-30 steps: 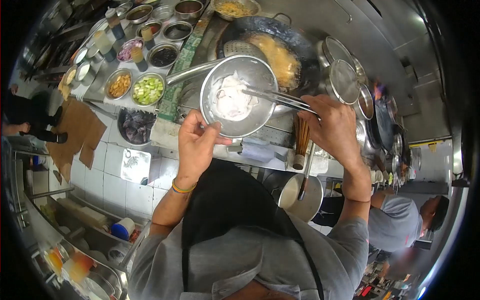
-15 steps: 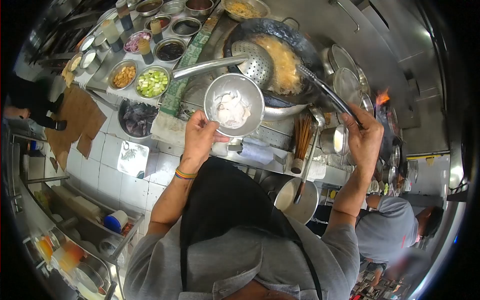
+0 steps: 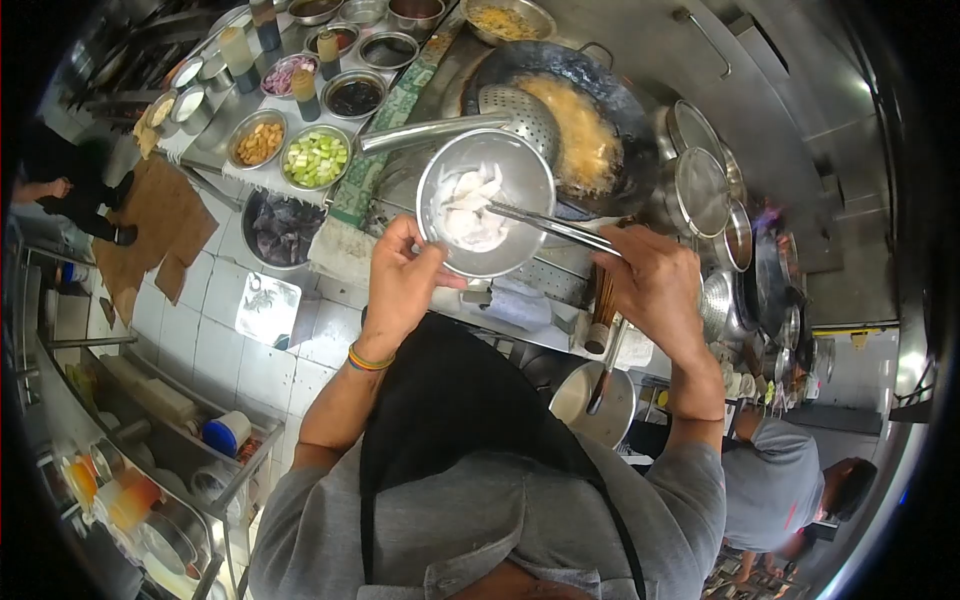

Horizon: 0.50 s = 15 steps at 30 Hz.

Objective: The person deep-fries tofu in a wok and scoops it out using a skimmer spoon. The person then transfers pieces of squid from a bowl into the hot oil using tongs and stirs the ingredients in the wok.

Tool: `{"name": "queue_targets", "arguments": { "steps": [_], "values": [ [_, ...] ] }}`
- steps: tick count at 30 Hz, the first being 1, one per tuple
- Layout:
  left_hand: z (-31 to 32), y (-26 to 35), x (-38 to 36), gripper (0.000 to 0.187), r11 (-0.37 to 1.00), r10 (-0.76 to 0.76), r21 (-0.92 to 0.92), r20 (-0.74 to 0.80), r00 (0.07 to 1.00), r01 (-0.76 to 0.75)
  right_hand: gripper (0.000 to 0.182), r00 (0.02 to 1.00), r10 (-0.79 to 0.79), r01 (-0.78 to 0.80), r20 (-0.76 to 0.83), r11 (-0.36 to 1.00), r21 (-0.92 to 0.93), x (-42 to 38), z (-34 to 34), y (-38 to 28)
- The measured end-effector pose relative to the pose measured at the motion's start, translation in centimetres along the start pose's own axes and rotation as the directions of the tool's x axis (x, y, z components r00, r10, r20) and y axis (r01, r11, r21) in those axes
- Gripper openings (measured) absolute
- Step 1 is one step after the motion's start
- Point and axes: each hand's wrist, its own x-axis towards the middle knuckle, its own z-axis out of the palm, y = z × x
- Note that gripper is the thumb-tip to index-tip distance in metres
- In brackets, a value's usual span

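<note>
My left hand (image 3: 405, 280) pinches the rim of a metal bowl (image 3: 530, 185), which holds pale, white-coated pieces (image 3: 472, 208). Metal tongs (image 3: 560, 228) are gripped in my right hand (image 3: 652, 285), their tips in the bowl at the pieces. Just behind the bowl, a wok (image 3: 630, 120) holds bubbling yellowish oil (image 3: 570, 130). A perforated ladle (image 3: 520, 118) rests in the wok, with its handle reaching left above the bowl.
Small bowls of green pieces (image 3: 316, 158), nuts (image 3: 257, 143) and dark sauce (image 3: 354, 97) stand at the upper left. Strainers (image 3: 702, 190) are at the right. A co-worker (image 3: 775, 480) is at the lower right; another person's hand (image 3: 58, 188) shows at the far left.
My right hand has moved left and down, bringing the tongs from the wok into the bowl. The bowl in my left hand has shifted slightly right.
</note>
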Motion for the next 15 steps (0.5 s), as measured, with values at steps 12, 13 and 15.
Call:
{"name": "queue_targets", "arguments": {
  "steps": [12,13,15],
  "values": [
    [-1.9,-2.4,1.8,0.012,0.994,-0.111,-0.036,-0.107,0.988,0.108,0.025,0.864,0.414,-0.481,-0.286,0.846,-0.229,1.1,-1.6,8.9],
    [-1.7,-2.4,1.8,0.012,0.994,-0.106,-0.036,-0.092,0.99,0.103,0.027,0.834,0.483,-0.545,-0.268,0.798,-0.258,1.8,-0.7,10.9],
    [-1.5,-2.4,1.8,0.012,0.995,-0.09,-0.041,-0.069,0.994,0.087,0.03,0.773,0.591,-0.635,-0.232,0.712,-0.301,3.5,2.1,15.3]
  ]
}}
